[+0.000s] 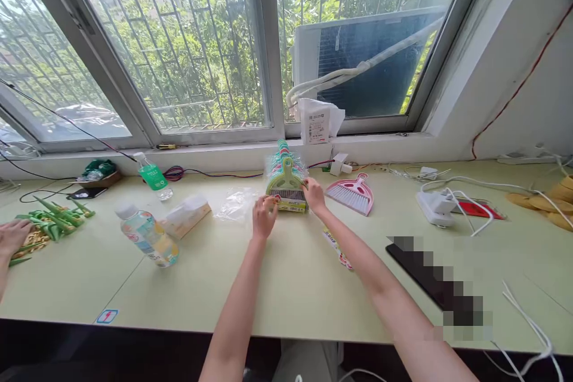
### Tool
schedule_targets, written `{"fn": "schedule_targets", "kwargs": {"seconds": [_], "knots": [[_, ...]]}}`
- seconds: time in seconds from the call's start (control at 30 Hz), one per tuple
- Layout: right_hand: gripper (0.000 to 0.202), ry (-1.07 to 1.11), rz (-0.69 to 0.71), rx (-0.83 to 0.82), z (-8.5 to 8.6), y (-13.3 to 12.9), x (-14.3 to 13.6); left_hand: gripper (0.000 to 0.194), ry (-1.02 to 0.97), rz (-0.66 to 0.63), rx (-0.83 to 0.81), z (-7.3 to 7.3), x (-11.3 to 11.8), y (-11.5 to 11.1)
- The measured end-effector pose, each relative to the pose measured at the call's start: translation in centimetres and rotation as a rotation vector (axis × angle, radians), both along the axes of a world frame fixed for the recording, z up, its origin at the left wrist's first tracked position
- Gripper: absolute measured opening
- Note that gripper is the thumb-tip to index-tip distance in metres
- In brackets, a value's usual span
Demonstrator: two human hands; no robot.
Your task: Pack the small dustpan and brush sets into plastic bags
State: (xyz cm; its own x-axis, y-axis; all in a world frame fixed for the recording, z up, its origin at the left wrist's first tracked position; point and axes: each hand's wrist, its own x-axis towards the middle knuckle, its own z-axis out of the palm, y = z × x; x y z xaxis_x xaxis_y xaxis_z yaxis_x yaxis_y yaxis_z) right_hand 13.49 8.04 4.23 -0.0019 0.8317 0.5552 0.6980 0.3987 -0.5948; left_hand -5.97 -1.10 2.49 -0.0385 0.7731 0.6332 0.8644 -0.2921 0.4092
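Note:
A green mini dustpan and brush set (287, 176) with a yellow printed card along its lower edge stands at the front of a row of similar sets by the window wall. My left hand (265, 215) has its fingers closed at the set's lower left corner. On the opposite side, my right hand (314, 194) grips the right edge. Clear plastic wrap shows around the row behind. To the right lies a pink dustpan with a white-bristled brush (351, 196). A printed card strip (333, 242) lies partly under my right forearm.
Left of my hands are crumpled clear plastic (235, 204), a tissue pack (188, 215) and two bottles, one large (150, 236) and one green-labelled (154, 178). Another person's hand (15, 236) touches green plant pieces. Rightward are a power strip (436, 209) and a dark phone-like object (421, 274).

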Motion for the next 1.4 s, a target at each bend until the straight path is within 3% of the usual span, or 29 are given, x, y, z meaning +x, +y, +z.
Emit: {"fn": "schedule_targets", "kwargs": {"seconds": [0.1,0.17,0.27,0.33,0.57,0.7,0.87,1.0,1.2,1.4], "knots": [[0.029,0.016,-0.061,0.075,-1.1,1.1,-1.0,0.041,0.239,-0.154,-0.238,-1.4,0.5,0.3],[0.055,0.068,-0.098,0.11,-2.2,1.6,-1.3,0.049,0.317,-0.16,-0.322,-2.1,0.7,0.5],[0.092,0.141,-0.008,0.045,-3.6,2.4,-1.6,0.052,0.362,-0.125,-0.363,-2.5,0.9,0.7],[0.098,0.186,0.064,0.002,-4.3,3.1,-1.8,0.053,0.368,-0.109,-0.37,-2.4,1.0,1.0],[0.073,0.251,0.102,0.163,-4.6,6.4,-3.2,0.055,0.345,-0.112,-0.448,-2.1,1.0,5.3],[0.065,0.303,0.122,0.224,-4.7,7.8,-3.7,0.052,0.363,-0.085,-0.399,-2.3,1.1,7.5],[0.063,0.255,0.152,0.251,-4.6,7.1,-2.9,0.047,0.347,0.031,-0.161,-2.1,1.5,6.8],[0.046,0.297,0.08,0.181,-3.6,6.4,-1.7,0.053,0.353,0.077,-0.041,-1.5,1.8,5.9],[0.035,0.331,0.082,0.062,-2.1,6.9,-0.7,0.056,0.343,0.052,-0.079,-1.2,1.8,5.8],[0.054,0.296,0.048,0.044,-3.5,6.3,-1.0,0.051,0.304,0.065,-0.135,-0.8,1.9,5.4]]}}
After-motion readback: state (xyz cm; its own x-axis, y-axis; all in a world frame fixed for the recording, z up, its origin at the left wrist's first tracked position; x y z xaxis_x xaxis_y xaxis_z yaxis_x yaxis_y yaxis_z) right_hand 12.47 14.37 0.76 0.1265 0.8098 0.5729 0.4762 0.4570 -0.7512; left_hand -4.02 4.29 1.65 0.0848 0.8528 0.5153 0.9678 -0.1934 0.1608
